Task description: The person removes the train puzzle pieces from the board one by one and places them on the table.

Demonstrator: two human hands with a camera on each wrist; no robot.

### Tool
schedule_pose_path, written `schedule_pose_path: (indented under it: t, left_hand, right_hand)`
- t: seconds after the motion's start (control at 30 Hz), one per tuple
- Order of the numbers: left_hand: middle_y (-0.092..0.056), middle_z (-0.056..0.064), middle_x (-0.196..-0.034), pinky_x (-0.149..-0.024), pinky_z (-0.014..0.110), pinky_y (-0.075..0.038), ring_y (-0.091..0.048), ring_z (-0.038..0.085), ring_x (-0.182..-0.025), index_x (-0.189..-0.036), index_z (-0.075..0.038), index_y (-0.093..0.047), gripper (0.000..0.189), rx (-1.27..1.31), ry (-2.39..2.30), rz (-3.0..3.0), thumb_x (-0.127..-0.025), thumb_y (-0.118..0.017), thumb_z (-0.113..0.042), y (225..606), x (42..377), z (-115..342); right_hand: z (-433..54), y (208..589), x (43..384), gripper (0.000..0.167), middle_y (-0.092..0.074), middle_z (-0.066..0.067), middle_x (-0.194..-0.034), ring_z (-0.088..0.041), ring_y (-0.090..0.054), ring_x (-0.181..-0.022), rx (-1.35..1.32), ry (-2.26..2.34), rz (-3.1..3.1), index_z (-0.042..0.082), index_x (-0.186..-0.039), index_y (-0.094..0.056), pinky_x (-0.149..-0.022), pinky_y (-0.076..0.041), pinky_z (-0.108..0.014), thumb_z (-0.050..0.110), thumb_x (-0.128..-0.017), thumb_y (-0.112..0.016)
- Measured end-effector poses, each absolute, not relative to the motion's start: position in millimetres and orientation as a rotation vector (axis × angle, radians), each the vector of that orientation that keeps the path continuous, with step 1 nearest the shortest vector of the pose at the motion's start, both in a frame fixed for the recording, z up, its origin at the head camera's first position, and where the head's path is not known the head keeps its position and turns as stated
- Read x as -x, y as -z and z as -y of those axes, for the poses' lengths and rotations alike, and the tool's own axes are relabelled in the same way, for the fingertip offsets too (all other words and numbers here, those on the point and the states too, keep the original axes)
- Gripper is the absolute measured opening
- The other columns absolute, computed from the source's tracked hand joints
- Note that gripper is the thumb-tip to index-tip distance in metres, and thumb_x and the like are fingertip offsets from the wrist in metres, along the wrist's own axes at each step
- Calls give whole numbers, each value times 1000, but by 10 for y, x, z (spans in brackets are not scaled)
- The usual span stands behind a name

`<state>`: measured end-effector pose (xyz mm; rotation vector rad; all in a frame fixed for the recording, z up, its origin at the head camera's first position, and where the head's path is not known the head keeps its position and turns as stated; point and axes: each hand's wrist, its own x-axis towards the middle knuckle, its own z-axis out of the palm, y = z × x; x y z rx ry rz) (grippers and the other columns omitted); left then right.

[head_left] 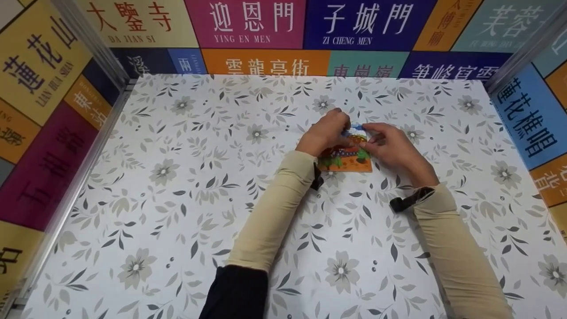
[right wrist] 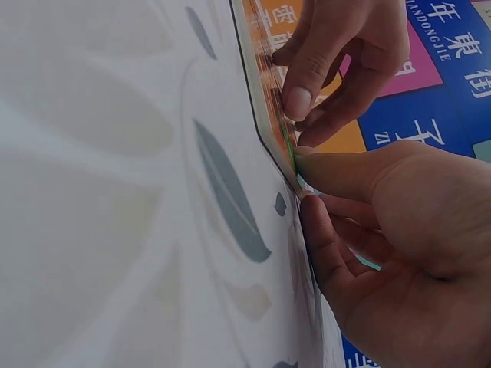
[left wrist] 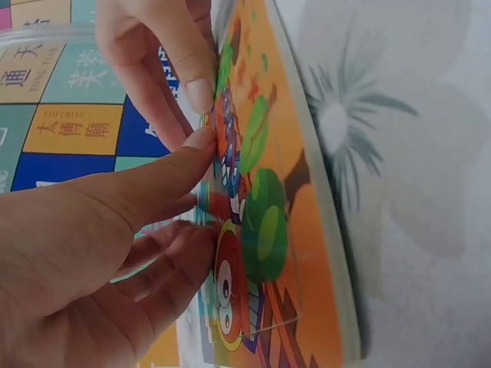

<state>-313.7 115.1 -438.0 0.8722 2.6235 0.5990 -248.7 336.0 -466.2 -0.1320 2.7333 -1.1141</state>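
Counter [head_left: 177,221] first: white cover, grey leaves and flowers, running from the near edge of the head view back to the panels. Two tan sleeves [head_left: 274,212] reach in over it; the left one turns black [head_left: 237,292] nearest the camera. Black strap [head_left: 409,200] at the right cuff, another dark one [head_left: 316,177] at the left.

Past the cuffs, the board [head_left: 347,166] — on the counter, right of centre in the head view, toward the far side, between the two hands. Thin, pale edge, cartoon print: orange ground at the near side, green bushes [left wrist: 265,222], a red-and-yellow face [left wrist: 224,295] with big eyes, blue and white at the far end. Fine outline visible on its surface in the left wrist view.

Right hand [head_left: 394,146] at the far right corner — thumb and forefinger clamped on the board there, thumb on the printed side. Left hand [head_left: 325,133] on the board's left and far part, fingers bent, thumb over the print, tips close to the right thumb; cannot tell if it pinches anything.

Farthest: coloured panels [head_left: 257,22] with Chinese lettering behind the counter, more down both sides, metal post [head_left: 91,35] at the left corner.
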Motion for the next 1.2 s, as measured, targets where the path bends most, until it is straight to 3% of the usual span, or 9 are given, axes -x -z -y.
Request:
schedule_pose_path:
  t: [0.2,0.47,0.57,0.73,1.0,1.1,1.2]
  left_hand:
    - [-52,7,-144,-114,30,-49,-54,15,-125,-143,-11,-59,55,-786,-610,-2550,-100,-79,-40,4367,3184,-1127]
    - [-52,7,-141,-110,31,-49,-51,14,-119,-138,-11,-61,49,-792,-663,-2503,-101,-79,-36,4384,3216,-1135]
    - [-57,7,-135,-103,30,-49,-51,14,-112,-135,-9,-62,47,-839,-715,-2512,-99,-82,-33,4411,3201,-1144]
    - [-66,11,-124,-93,30,-48,-53,16,-102,-130,-6,-62,46,-934,-756,-2569,-95,-86,-26,4436,3161,-1177]
    - [-67,10,-126,-97,31,-52,-55,15,-107,-134,-7,-61,47,-947,-723,-2585,-96,-85,-23,4409,3160,-1211]
    - [-65,11,-130,-99,30,-52,-56,15,-109,-138,-6,-59,49,-957,-735,-2553,-98,-83,-22,4397,3176,-1209]
    - [-63,11,-135,-103,31,-52,-58,16,-114,-144,-7,-56,53,-952,-739,-2536,-99,-81,-22,4393,3192,-1208]
  right_hand:
    - [-3351,4674,2514,62,-64,-17,-141,-34,-67,-121,169,1116,-2721,18,-165,-48,-105,-55,-51,22,-107,-70]
    - [-3381,4695,2519,53,-50,-20,-164,-44,-63,-131,276,1103,-2766,12,-163,-49,-113,-49,-60,17,-112,-58]
    - [-3392,4695,2505,54,-54,-22,-159,-42,-67,-125,305,1102,-2773,9,-163,-49,-107,-53,-54,15,-110,-60]
    - [-3405,4685,2476,57,-61,-24,-147,-40,-70,-117,346,1088,-2784,6,-162,-49,-94,-53,-32,15,-108,-63]
    - [-3400,4691,2489,56,-61,-21,-149,-38,-70,-116,310,1096,-2799,8,-161,-51,-88,-49,-19,15,-108,-64]
    - [-3392,4691,2494,55,-60,-21,-151,-38,-69,-117,304,1106,-2796,8,-161,-51,-94,-52,-26,14,-108,-63]
    - [-3388,4689,2495,53,-56,-22,-156,-41,-67,-122,309,1118,-2799,8,-161,-51,-105,-53,-46,11,-109,-59]
